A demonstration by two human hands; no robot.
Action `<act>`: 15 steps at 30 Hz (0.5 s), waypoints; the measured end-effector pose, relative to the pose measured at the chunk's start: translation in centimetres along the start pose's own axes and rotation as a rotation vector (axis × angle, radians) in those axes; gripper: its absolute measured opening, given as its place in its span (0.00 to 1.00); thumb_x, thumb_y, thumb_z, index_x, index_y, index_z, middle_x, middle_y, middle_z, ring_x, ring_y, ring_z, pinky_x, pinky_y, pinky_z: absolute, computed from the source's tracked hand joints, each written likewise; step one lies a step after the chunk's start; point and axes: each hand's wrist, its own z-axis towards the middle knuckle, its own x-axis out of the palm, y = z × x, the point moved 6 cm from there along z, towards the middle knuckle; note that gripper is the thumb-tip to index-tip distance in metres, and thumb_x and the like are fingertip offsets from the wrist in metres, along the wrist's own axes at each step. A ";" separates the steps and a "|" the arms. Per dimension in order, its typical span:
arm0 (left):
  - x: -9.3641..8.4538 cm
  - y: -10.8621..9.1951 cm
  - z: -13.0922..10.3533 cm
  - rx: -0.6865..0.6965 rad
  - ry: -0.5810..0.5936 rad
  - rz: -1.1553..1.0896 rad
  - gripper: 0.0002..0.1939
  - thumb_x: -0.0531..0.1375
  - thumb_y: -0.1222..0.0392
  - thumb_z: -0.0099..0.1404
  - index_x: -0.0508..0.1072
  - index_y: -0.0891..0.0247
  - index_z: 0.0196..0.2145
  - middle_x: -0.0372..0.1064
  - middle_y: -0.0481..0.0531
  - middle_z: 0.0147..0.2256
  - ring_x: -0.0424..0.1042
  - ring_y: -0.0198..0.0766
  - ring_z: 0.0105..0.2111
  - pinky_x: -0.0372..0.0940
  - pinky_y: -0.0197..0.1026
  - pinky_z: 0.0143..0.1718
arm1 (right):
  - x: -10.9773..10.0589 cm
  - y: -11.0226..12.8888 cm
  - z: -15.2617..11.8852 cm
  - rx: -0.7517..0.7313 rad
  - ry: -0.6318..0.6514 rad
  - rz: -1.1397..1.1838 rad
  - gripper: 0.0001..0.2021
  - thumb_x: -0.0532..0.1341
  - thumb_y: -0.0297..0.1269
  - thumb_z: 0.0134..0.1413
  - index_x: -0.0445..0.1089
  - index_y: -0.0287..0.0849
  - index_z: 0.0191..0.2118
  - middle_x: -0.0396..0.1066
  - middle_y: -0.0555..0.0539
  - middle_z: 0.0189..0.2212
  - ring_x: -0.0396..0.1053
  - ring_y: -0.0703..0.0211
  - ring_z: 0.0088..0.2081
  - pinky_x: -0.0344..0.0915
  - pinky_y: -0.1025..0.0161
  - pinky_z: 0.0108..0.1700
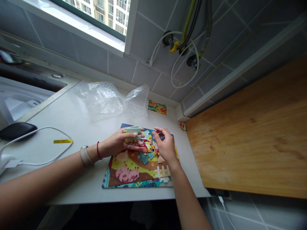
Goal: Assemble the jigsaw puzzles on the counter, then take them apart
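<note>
At the far left of the white countertop (pixel 79 131), a sink (pixel 45 80) is set in, and near it sits a smooth black rounded object (pixel 18 131). A white cable (pixel 57 130) loops past it, its bend touching a yellow strip (pixel 62 141). Crumpled clear plastic bags (pixel 103 99) lie farther back.

The person's left hand (pixel 120 140), with a beige-strapped watch (pixel 86 156) and red cord bracelet (pixel 98 150) at the wrist, grasps a small stack of pale green jigsaw pieces (pixel 133 131) over the farm jigsaw puzzle (pixel 127 174). The puzzle, with its spotted pig, lies on a bright, patterned board (pixel 105 182) near the counter's front edge; loose teal pieces (pixel 145 157) rest on it.

The right hand (pixel 166 147) hovers above the puzzle's right part, thumb and forefinger curled towards each other; I can't tell whether they pinch anything. Behind it lies a picture card (pixel 157 107), and farther right stretches a wooden panel (pixel 251 137).
</note>
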 end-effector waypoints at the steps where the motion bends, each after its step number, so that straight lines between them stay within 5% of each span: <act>1: -0.4 -0.8 0.0 0.036 -0.038 -0.022 0.22 0.68 0.63 0.64 0.75 0.67 0.55 0.80 0.62 0.42 0.82 0.45 0.40 0.80 0.43 0.41 | 0.1 -0.7 0.5 0.033 0.033 -0.057 0.16 0.65 0.47 0.60 0.78 0.44 0.48 0.76 0.43 0.43 0.73 0.54 0.39 0.71 0.58 0.45; 8: -1.6 -3.2 -0.1 0.129 -0.189 -0.143 0.24 0.62 0.69 0.63 0.73 0.68 0.57 0.75 0.66 0.54 0.82 0.44 0.39 0.78 0.36 0.31 | 3.3 -3.0 2.5 0.185 0.217 -0.373 0.26 0.75 0.42 0.44 0.78 0.43 0.52 0.74 0.40 0.47 0.74 0.45 0.46 0.69 0.53 0.51; 12: -1.7 -3.0 -0.2 0.142 -0.263 -0.190 0.21 0.61 0.67 0.64 0.73 0.68 0.56 0.75 0.65 0.53 0.81 0.40 0.35 0.76 0.34 0.25 | 4.4 -4.0 3.0 0.274 0.311 -0.246 0.28 0.75 0.38 0.43 0.76 0.43 0.53 0.74 0.48 0.34 0.73 0.53 0.36 0.69 0.57 0.43; 15: -2.0 -3.1 -0.2 0.156 -0.301 -0.215 0.21 0.62 0.66 0.63 0.73 0.67 0.55 0.75 0.64 0.52 0.80 0.39 0.33 0.75 0.34 0.23 | 4.0 -4.5 3.5 0.220 0.288 -0.240 0.25 0.76 0.39 0.41 0.78 0.46 0.50 0.74 0.49 0.34 0.72 0.56 0.35 0.69 0.59 0.43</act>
